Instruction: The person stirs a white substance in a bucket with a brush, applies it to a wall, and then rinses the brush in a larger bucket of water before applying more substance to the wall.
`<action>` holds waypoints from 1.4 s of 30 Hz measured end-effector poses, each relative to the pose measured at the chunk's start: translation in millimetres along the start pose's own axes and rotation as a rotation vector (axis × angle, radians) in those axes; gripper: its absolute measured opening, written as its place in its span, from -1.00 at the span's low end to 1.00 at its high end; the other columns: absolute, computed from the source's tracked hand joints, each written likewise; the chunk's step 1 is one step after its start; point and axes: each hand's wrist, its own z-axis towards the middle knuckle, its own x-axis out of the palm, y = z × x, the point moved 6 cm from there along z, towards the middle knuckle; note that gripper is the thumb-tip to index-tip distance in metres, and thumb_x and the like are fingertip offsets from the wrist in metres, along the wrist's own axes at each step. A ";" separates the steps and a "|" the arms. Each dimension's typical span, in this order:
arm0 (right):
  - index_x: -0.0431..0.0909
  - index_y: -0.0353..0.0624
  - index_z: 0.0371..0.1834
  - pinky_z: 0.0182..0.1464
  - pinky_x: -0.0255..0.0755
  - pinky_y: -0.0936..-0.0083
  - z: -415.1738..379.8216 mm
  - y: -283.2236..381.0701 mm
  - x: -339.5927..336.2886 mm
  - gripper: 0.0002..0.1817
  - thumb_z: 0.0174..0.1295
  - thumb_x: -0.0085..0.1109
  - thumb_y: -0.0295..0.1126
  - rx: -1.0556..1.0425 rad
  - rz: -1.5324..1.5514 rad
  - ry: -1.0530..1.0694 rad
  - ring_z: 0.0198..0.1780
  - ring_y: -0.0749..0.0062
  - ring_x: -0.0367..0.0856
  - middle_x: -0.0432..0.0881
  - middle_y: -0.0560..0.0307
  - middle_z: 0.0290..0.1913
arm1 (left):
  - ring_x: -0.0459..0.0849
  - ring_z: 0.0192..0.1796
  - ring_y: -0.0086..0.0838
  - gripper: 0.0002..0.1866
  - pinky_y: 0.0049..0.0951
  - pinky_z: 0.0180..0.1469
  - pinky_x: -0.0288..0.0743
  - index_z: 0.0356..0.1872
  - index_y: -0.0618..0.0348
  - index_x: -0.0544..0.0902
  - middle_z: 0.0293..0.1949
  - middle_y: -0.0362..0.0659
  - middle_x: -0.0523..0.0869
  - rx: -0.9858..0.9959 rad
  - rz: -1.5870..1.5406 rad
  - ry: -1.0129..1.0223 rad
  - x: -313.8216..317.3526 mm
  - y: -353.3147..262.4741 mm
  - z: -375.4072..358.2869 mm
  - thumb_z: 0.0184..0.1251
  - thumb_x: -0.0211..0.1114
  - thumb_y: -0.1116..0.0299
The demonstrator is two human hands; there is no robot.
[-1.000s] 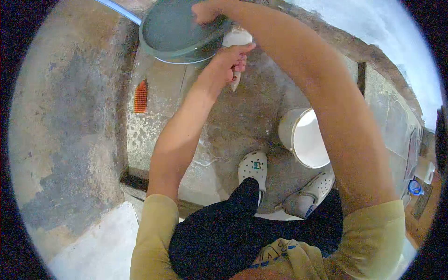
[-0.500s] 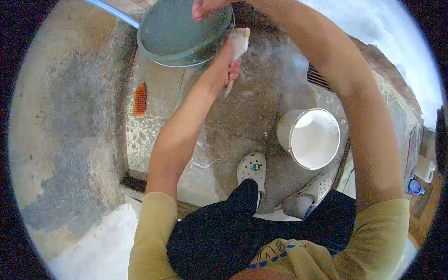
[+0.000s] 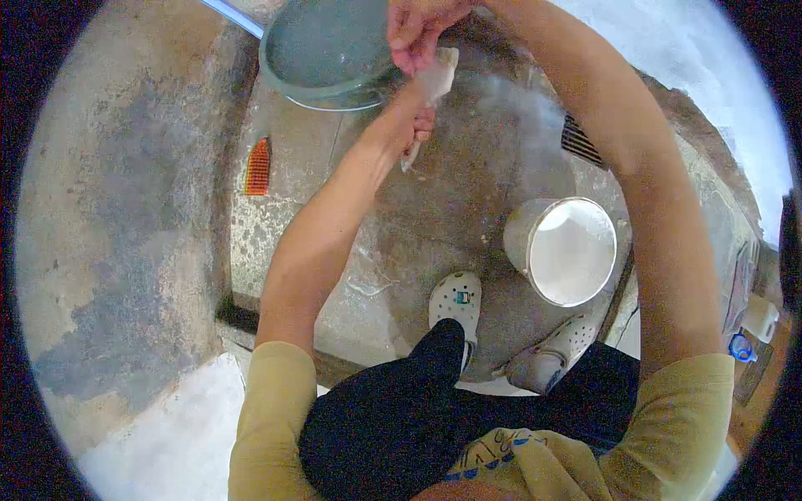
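Observation:
A crumpled whitish cloth [image 3: 440, 77] sticks out above and below the closed fingers of my left hand [image 3: 420, 125]. Just above it, my right hand [image 3: 420, 33] points its bunched fingers down at the cloth's upper part. Whether those fingertips touch the cloth, or pinch anything, is blurred. A large grey-green bucket [image 3: 334, 83] filled with greyish water stands at the top, just left of both hands. Its wire handle hangs along the near side.
An orange brush [image 3: 258, 167] lies on the wet concrete floor at the left. A white bucket [image 3: 572, 250] stands at the right near my clogs [image 3: 455, 302]. A dark floor grate [image 3: 581, 142] is partly behind my right arm. A blue hose [image 3: 234, 17] reaches the large bucket.
My right hand has moved right and down, from over the large bucket's water to just above the cloth. My left hand keeps its hold on the cloth. The view has shifted slightly.

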 end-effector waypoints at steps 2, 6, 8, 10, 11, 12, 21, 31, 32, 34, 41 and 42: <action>0.62 -0.29 -0.11 0.02 0.50 0.28 -10.8 3.4 -0.7 -0.69 0.39 0.00 -0.27 0.034 -0.067 -0.044 -0.10 0.25 0.62 0.66 -0.02 -0.17 | 0.15 -0.72 -0.72 -0.55 -0.65 -0.72 -0.01 -0.27 -0.16 0.49 -0.66 -0.43 0.27 0.021 -0.010 0.032 1.2 -1.2 3.1 0.26 0.06 -0.31; 0.64 -0.22 -0.06 -0.02 0.50 0.25 5.4 -13.4 -40.0 -0.70 0.39 0.00 -0.27 -0.030 -0.156 -0.343 -0.12 0.24 0.62 0.66 0.01 -0.14 | 0.12 -0.76 -0.72 -0.51 -0.63 -0.74 -0.05 -0.34 -0.14 0.47 -0.69 -0.42 0.28 -0.034 0.000 -0.042 -0.4 3.4 12.6 0.20 0.07 -0.35; 0.65 -0.21 -0.07 -0.06 0.50 0.25 38.0 -26.8 -57.9 -0.73 0.37 0.02 -0.30 0.025 -0.551 -0.434 -0.13 0.26 0.62 0.67 0.03 -0.14 | 0.08 -0.74 -0.73 -0.47 -0.63 -0.70 -0.05 -0.37 -0.12 0.44 -0.66 -0.42 0.28 -0.055 0.021 -0.083 1.5 0.2 10.2 0.12 0.15 -0.39; 0.66 -0.20 -0.08 -0.09 0.50 0.24 43.3 -19.6 -58.2 -0.75 0.35 0.04 -0.32 0.082 -0.943 -0.517 -0.13 0.28 0.61 0.67 0.05 -0.14 | 0.09 -0.75 -0.73 -0.46 -0.62 -0.71 -0.04 -0.35 -0.12 0.45 -0.66 -0.41 0.28 -0.062 0.052 -0.070 4.9 -3.2 6.9 0.10 0.17 -0.39; 0.66 -0.20 -0.09 -0.11 0.51 0.26 42.1 -21.4 -56.3 -0.76 0.34 0.06 -0.34 0.090 -0.846 -0.472 -0.15 0.30 0.61 0.67 0.06 -0.15 | 0.09 -0.75 -0.73 -0.46 -0.62 -0.72 -0.04 -0.34 -0.12 0.45 -0.65 -0.41 0.28 -0.066 0.067 -0.062 7.4 -4.9 5.3 0.09 0.17 -0.39; 0.67 -0.20 -0.10 -0.13 0.51 0.27 36.4 -15.9 -47.3 -0.76 0.32 0.07 -0.35 0.099 -0.749 -0.429 -0.17 0.32 0.62 0.68 0.06 -0.17 | 0.09 -0.76 -0.73 -0.45 -0.62 -0.72 -0.03 -0.32 -0.12 0.45 -0.65 -0.40 0.28 -0.069 0.083 -0.051 9.9 -6.1 5.2 0.08 0.18 -0.39; 0.69 -0.27 -0.23 -0.36 0.50 0.47 -13.8 22.8 -3.2 -0.85 0.21 0.20 -0.44 0.087 -0.630 -0.318 -0.38 0.44 0.62 0.70 0.07 -0.36 | 0.06 -0.76 -0.72 -0.39 -0.63 -0.72 -0.10 -0.32 -0.12 0.44 -0.67 -0.41 0.25 -0.129 -0.019 -0.010 4.0 -0.9 15.4 0.12 -0.03 -0.49; 0.62 -0.34 -0.18 -0.20 0.49 0.23 56.3 -24.1 -58.2 -0.64 0.33 0.07 -0.20 0.201 -0.958 -0.674 -0.25 0.26 0.61 0.66 -0.07 -0.22 | 0.07 -0.76 -0.73 -0.46 -0.63 -0.72 -0.08 -0.36 -0.14 0.44 -0.68 -0.42 0.23 -0.105 0.078 -0.091 6.7 -0.5 10.2 0.11 0.11 -0.42; 0.62 -0.34 -0.18 -0.20 0.49 0.23 53.1 -24.5 -63.6 -0.64 0.33 0.07 -0.20 0.200 -0.959 -0.675 -0.25 0.26 0.61 0.66 -0.07 -0.22 | 0.07 -0.76 -0.73 -0.46 -0.63 -0.72 -0.08 -0.36 -0.14 0.44 -0.68 -0.42 0.23 -0.104 0.078 -0.092 5.9 0.0 11.1 0.11 0.11 -0.42; 0.60 -0.37 -0.10 -0.10 0.52 0.26 47.8 -28.6 -41.8 -0.66 0.35 0.04 -0.25 0.067 -0.079 -0.167 -0.12 0.23 0.63 0.65 -0.10 -0.10 | 0.09 -0.75 -0.75 -0.44 -0.64 -0.72 -0.07 -0.36 -0.13 0.45 -0.68 -0.43 0.23 -0.134 0.102 -0.059 8.2 1.4 7.5 0.07 0.16 -0.43; 0.62 -0.33 -0.08 -0.04 0.56 0.34 -13.1 10.8 2.2 -0.72 0.39 -0.04 -0.37 0.243 -0.354 -0.055 -0.05 0.20 0.65 0.67 -0.08 -0.08 | 0.07 -0.76 -0.75 -0.42 -0.64 -0.72 -0.07 -0.40 -0.11 0.43 -0.69 -0.45 0.22 -0.040 0.170 -0.052 14.4 -6.6 6.7 0.03 0.20 -0.44; 0.63 -0.31 -0.08 -0.04 0.56 0.31 -10.6 12.4 -7.8 -0.72 0.38 -0.03 -0.36 0.219 -0.393 -0.150 -0.06 0.20 0.66 0.67 -0.08 -0.09 | 0.07 -0.76 -0.74 -0.43 -0.62 -0.73 -0.07 -0.39 -0.11 0.43 -0.70 -0.44 0.22 0.010 0.165 -0.015 15.5 -7.7 8.5 0.08 0.13 -0.44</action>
